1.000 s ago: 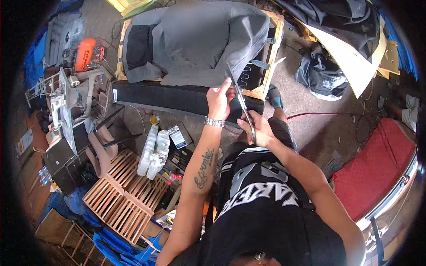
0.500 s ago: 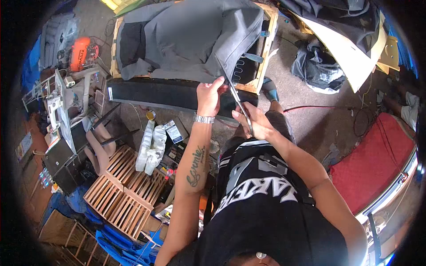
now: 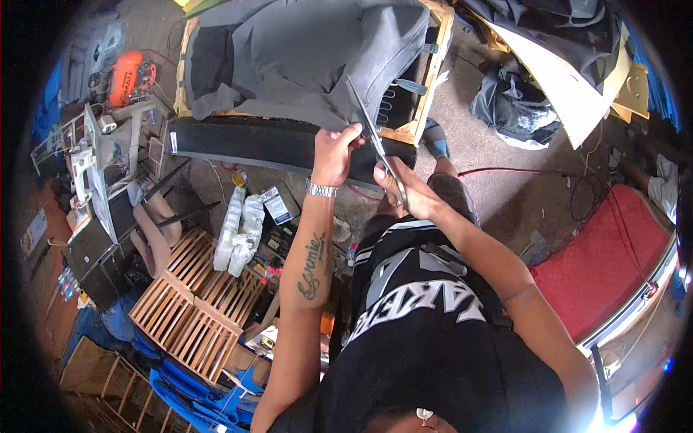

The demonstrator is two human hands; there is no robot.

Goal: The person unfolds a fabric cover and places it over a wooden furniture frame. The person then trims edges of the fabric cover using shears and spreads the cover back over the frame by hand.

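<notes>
Grey fabric [image 3: 289,54] lies draped over a wooden seat frame [image 3: 435,72], with wavy metal springs [image 3: 388,102] showing at its right end. My left hand [image 3: 334,155] pinches the fabric's near edge between thumb and fingers. Large metal scissors [image 3: 377,141] are in my right hand [image 3: 404,189], which is wrapped around their handles. Their long blades point up and away across the fabric, just right of my left fingertips. How far the blades are apart is hard to make out.
A long black panel [image 3: 242,144] lies in front of the frame. To the left are an orange compressor tank [image 3: 125,78], a sewing machine [image 3: 81,160] and slatted wood [image 3: 195,307]. A red padded piece [image 3: 595,263] and a black bag [image 3: 516,108] are at right.
The scissors and my right hand have shifted slightly up and left, and more of a blade shows over the fabric. My left hand keeps its pinch. The whole view has shifted slightly.
</notes>
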